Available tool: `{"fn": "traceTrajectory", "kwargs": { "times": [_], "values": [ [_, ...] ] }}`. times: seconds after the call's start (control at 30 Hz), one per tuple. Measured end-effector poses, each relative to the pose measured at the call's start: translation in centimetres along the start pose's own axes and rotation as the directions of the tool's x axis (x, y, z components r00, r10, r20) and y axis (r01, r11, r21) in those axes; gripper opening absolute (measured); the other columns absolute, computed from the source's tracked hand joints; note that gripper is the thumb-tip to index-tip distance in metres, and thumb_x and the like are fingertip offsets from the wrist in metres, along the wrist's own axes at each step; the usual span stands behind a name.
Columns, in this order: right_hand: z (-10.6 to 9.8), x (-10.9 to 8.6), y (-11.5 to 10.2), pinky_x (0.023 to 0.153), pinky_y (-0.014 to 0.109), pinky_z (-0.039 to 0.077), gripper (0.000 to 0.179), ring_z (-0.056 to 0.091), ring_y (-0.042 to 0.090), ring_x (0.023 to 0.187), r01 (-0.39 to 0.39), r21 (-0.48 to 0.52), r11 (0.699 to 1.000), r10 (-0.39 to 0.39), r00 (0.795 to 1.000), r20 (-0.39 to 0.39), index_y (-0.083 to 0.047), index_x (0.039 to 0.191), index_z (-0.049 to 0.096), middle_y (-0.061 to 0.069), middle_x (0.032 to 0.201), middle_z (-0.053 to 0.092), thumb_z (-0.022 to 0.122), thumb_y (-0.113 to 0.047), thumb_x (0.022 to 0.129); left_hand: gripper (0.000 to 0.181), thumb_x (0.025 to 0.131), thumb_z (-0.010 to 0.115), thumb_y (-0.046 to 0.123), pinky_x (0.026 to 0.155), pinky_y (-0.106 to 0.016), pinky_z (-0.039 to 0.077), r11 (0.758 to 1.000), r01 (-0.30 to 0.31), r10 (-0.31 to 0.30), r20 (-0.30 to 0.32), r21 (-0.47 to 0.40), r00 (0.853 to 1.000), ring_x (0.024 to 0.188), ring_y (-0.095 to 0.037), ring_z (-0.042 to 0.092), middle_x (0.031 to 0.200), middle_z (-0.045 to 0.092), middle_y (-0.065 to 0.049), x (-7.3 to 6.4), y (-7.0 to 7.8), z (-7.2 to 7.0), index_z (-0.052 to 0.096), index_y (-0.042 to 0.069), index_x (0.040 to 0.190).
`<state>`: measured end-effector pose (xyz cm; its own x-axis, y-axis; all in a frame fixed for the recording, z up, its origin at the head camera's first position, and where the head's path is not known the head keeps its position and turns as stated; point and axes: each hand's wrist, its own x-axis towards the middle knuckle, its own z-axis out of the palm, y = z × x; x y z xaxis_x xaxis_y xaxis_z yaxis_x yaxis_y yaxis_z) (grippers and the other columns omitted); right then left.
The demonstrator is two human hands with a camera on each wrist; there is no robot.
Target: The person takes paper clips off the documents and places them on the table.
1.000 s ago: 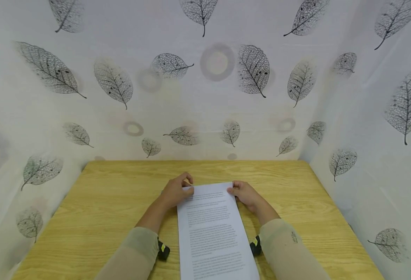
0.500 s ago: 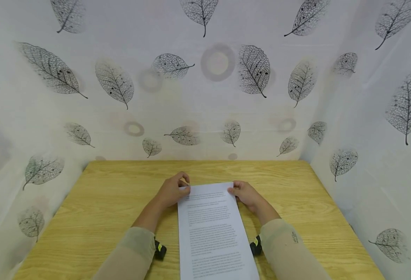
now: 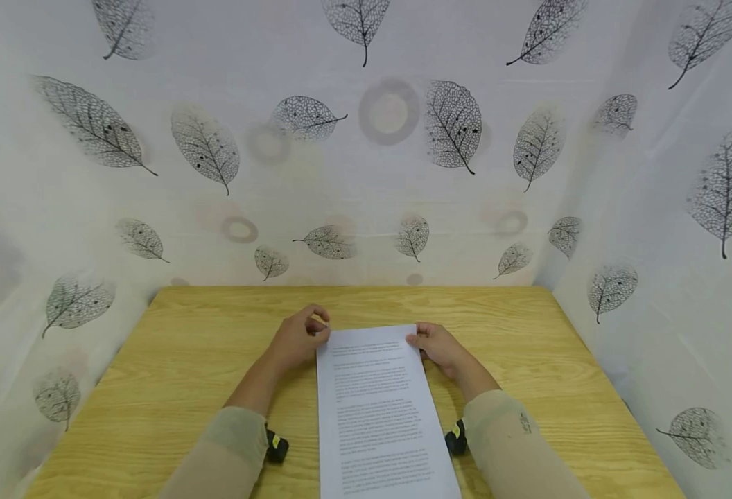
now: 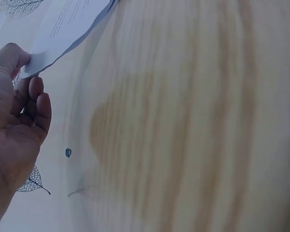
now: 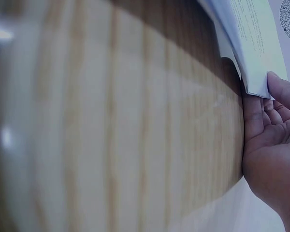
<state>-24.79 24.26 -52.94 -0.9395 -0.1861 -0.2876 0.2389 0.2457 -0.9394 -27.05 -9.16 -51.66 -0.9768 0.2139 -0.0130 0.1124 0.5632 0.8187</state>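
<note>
A long stack of printed paper sheets [image 3: 372, 409] lies lengthwise between the two hands in the head view, its far edge raised towards the fingers. My left hand [image 3: 297, 339] is at its far left corner. In the left wrist view, the left thumb [image 4: 18, 55] presses the corner of the paper [image 4: 70, 29] from above, with fingers curled beneath; the index fingertip is partly hidden. My right hand [image 3: 442, 346] grips the far right corner. The right wrist view shows the right thumb [image 5: 280, 89] on top of the sheets [image 5: 253, 43] and the fingers underneath.
The wood-grain table [image 3: 204, 360] runs back to a white curtain [image 3: 341, 173] printed with dark leaves, which also closes both sides. A black wrist camera [image 3: 276, 445] sits by the left sleeve, another black wrist camera [image 3: 456, 438] by the right.
My left hand has slid leftwards along the paper's far edge to its left corner, its forearm shifting left too. The right hand keeps its grip and has barely moved.
</note>
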Motion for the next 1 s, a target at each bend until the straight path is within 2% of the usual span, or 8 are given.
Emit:
{"fn": "traceTrajectory", "kwargs": {
  "times": [0.23,0.5,0.8,1.0],
  "values": [
    [0.0,0.0,0.1,0.075,0.026,0.054,0.023,0.068,0.013,0.088,-0.008,-0.008,1.0,0.008,1.0,-0.008,0.004,0.126,0.067,0.007,0.107,0.077,0.057,-0.012,0.112,0.025,0.1,0.076,0.02,0.085,-0.031,0.054,0.999,-0.007,0.006,-0.017,-0.048,1.0,0.093,-0.018,0.071,0.104,0.081,-0.003,-0.2,-0.5,-0.8,0.067,0.016,0.122],
    [0.1,-0.1,-0.2,0.076,0.027,0.055,0.024,0.069,0.014,0.089,-0.015,-0.011,1.0,0.014,1.0,-0.009,0.004,0.126,0.066,0.009,0.109,0.077,0.057,-0.013,0.112,0.029,0.103,0.075,0.025,0.095,-0.039,0.055,0.999,0.01,-0.011,-0.018,-0.049,1.0,0.102,-0.02,0.071,0.11,0.081,-0.003,-0.4,-1.2,-2.0,0.065,0.015,0.128],
    [-0.1,0.0,-0.2,0.079,0.028,0.055,0.024,0.069,0.015,0.091,-0.02,0.001,1.0,0.02,1.0,-0.004,0.003,0.127,0.066,0.009,0.11,0.077,0.057,-0.014,0.112,0.036,0.099,0.081,0.021,0.088,-0.03,0.056,0.998,-0.021,0.019,-0.039,-0.06,0.999,0.098,-0.018,0.073,0.109,0.082,-0.006,-0.6,-1.8,-2.9,0.066,0.009,0.13],
    [-0.1,0.1,-0.1,0.08,0.028,0.055,0.025,0.07,0.014,0.092,-0.025,0.006,1.0,0.025,1.0,-0.005,0.003,0.128,0.067,0.008,0.111,0.077,0.058,-0.013,0.112,0.036,0.098,0.082,0.022,0.088,-0.031,0.057,1.0,-0.026,0.026,-0.04,-0.011,0.999,0.097,-0.017,0.073,0.11,0.083,-0.005,-1.2,-2.1,-3.7,0.067,0.009,0.128]
  ]
}}
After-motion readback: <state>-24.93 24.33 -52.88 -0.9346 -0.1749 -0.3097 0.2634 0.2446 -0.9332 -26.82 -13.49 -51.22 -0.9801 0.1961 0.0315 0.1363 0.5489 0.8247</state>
